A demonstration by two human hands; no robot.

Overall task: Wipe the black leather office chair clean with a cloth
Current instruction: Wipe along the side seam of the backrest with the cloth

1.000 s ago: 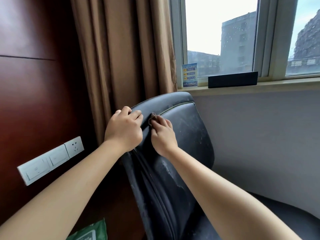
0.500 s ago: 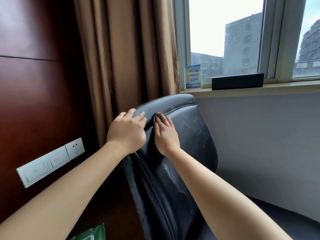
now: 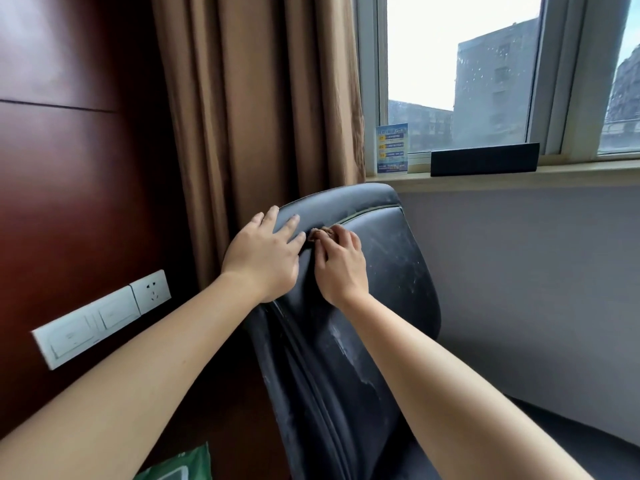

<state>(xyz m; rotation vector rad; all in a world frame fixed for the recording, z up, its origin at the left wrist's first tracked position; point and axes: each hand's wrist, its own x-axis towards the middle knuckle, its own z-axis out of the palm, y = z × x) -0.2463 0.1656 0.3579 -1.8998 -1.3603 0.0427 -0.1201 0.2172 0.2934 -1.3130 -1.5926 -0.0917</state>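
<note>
The black leather office chair (image 3: 391, 271) stands in front of me, its backrest worn and streaked with pale marks. My left hand (image 3: 265, 259) rests flat on the upper left edge of the backrest, fingers straight. My right hand (image 3: 341, 265) presses a small brown cloth (image 3: 320, 233) against the seam near the top of the backrest, fingers curled round it. Only a bit of the cloth shows beyond the fingertips.
A brown curtain (image 3: 249, 116) hangs just behind the chair. A dark wood wall panel with white switches and a socket (image 3: 104, 317) is at left. The window sill (image 3: 519, 174) carries a black bar and a blue card. A green packet (image 3: 176, 465) lies at the bottom.
Both hands have slid a little up the backrest. My left fingers have spread flat over the top edge, and the cloth shows again at my right fingertips.
</note>
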